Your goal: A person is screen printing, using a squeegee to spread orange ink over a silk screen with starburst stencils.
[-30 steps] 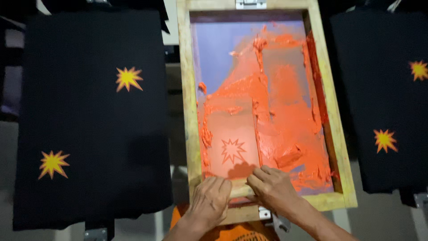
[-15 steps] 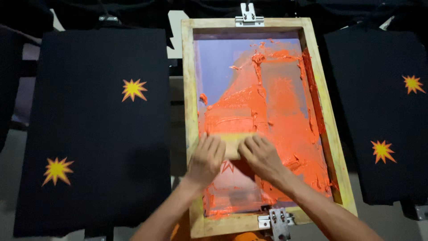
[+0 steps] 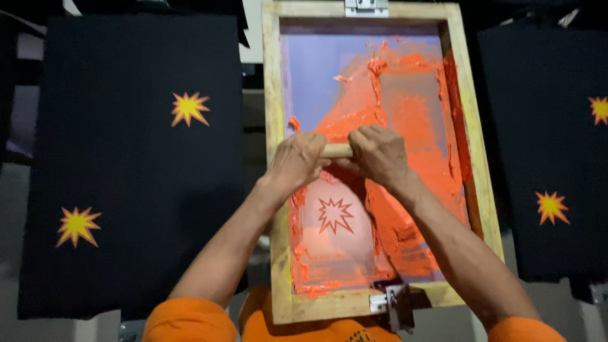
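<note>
A wooden-framed printing screen [image 3: 273,190] lies in front of me, its mesh smeared with thick orange ink [image 3: 405,120]. A star-burst stencil [image 3: 334,215] shows through the mesh near the bottom. My left hand [image 3: 296,159] and my right hand [image 3: 378,152] both grip the wooden handle of a squeegee [image 3: 337,150], side by side, over the middle of the screen. The squeegee's blade is hidden under my hands.
A black fabric panel [image 3: 126,164] with two orange-and-yellow star prints lies on the left. Another black panel [image 3: 544,145] with the same prints lies on the right. A metal clamp [image 3: 364,6] holds the frame's far edge, and a metal bracket [image 3: 392,304] sits at its near edge.
Both hands have pushed the squeegee away from me, from the near edge of the screen up to its middle, uncovering the star-burst stencil.
</note>
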